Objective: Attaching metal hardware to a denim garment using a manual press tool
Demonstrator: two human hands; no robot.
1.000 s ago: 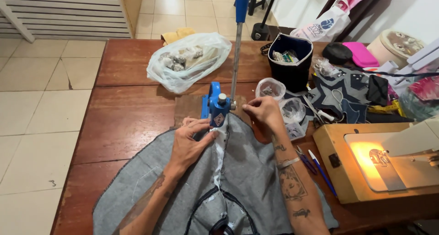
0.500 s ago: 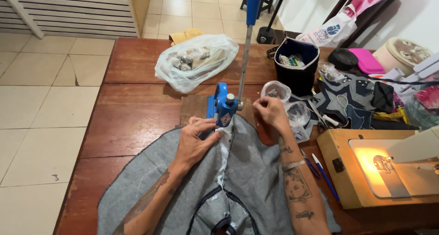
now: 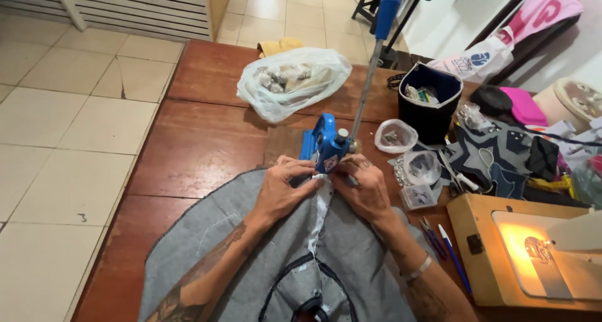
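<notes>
Both hands are pinching the grey fabric (image 3: 351,253) right under the blue press (image 3: 326,147) at the middle of the wooden table (image 3: 194,146). Left hand (image 3: 285,187) has its fingers curled onto the cloth's edge, right hand (image 3: 365,187) is closed on it just beside, nearly touching. The press lever (image 3: 376,52) stands upright. A plastic bag (image 3: 291,84) sits behind, sewing machine (image 3: 539,250) off to the right.
</notes>
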